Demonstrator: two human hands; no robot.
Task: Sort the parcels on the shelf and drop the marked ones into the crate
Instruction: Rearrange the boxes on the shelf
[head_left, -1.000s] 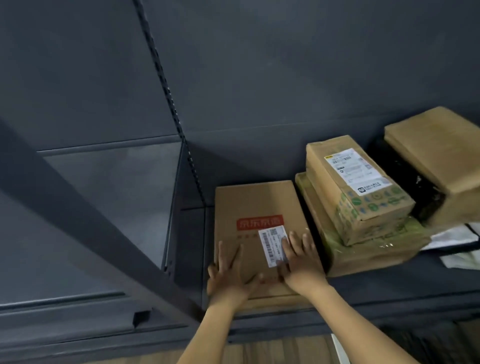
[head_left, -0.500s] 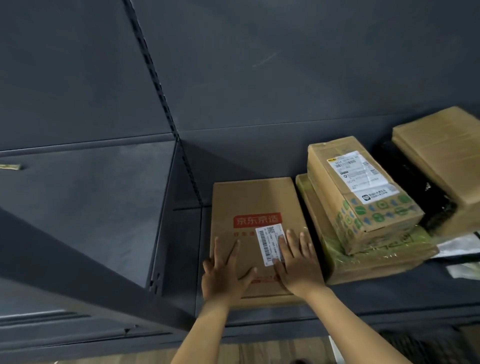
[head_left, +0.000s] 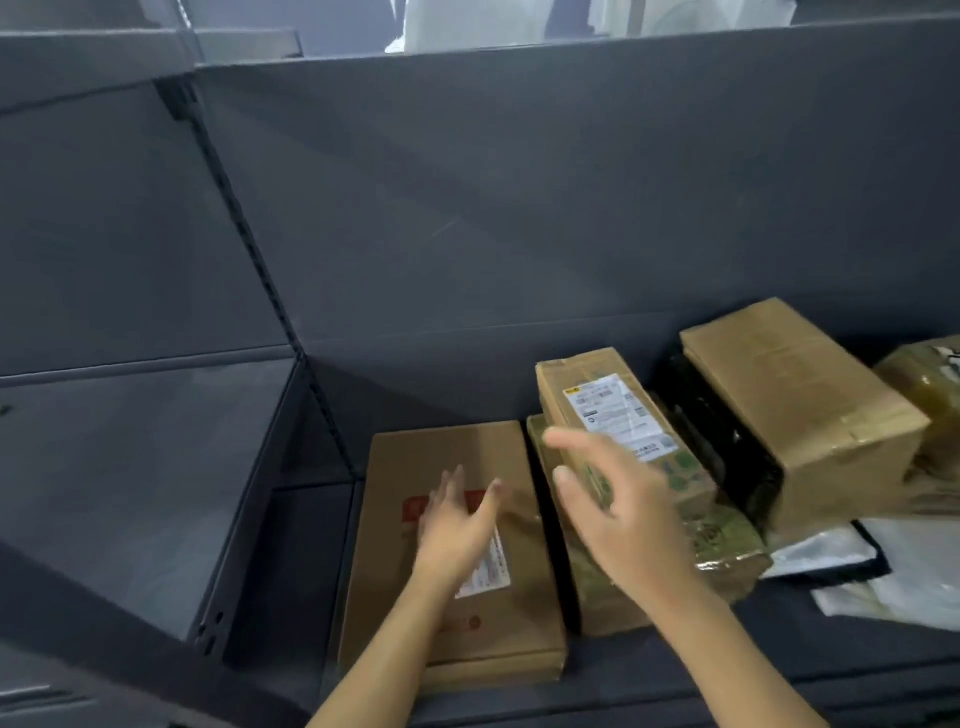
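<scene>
Item: labelled carton (head_left: 618, 415), stacked on taped parcel (head_left: 722, 551), shelf (head_left: 779, 654), 2 o'clock of flat red-logo carton (head_left: 452, 447). Left hand (head_left: 457, 525), right hand (head_left: 628, 525): grip of each slack, fingers spread, holding nothing. Advice: clasp both long sides, lift straight up.

Motion-blurred right hand (head_left: 623, 519); label (head_left: 491, 566) on flat box (head_left: 447, 452) half-hidden; rightmost parcel (head_left: 930, 395) cropped.

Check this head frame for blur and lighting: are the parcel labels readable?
Head view: motion blur smears the right hand and softens the left hand. Head view: light is dim and even, the grey shelf wall murky, no strong glare. Head view: the white label on the stacked box shows only as blurred blocks, its text unreadable.
</scene>
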